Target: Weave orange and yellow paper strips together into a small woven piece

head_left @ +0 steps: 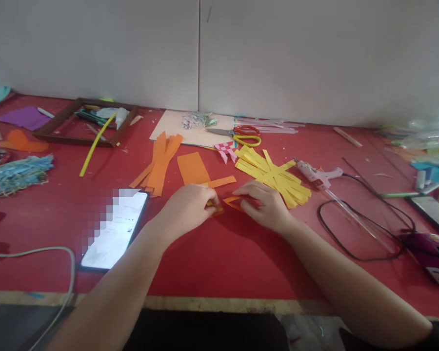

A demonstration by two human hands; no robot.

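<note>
While the red tabletop point(219, 263) spreads beneath, left hand point(190, 207): fingers curled with the thumb brought in against them, pinching a small yellowish paper piece point(216, 211) that is mostly hidden by the grip
Right hand point(261, 204): fingers narrowed towards the thumb on an orange paper piece point(231, 200), its tip pointing at the left hand; a slight gap parts the two held papers
Single orange strip point(223, 182): lying slantwise just beyond the left hand
Orange sheet point(193, 166): flat behind the left hand's knuckles
Orange bundle point(160, 161): loose strips crossing one another, left of the sheet
Yellow strips point(276, 175): a splayed heap just beyond the right hand
Glue gun point(316, 174): pink, on its side, right of the yellow heap, a clear glue stick point(358, 219) running out of its back
Scissors point(237, 131): blades over a cream sheet point(165, 129), red and yellow handles past its edge
Woven piece point(226, 150): pink and white, just in front of the scissors
Phone point(119, 231): screen lit, left of the left forearm, one corner pixelated
Brown frame point(75, 141): far left, small items within, a long yellow strip point(97, 146) across its near edge
</note>
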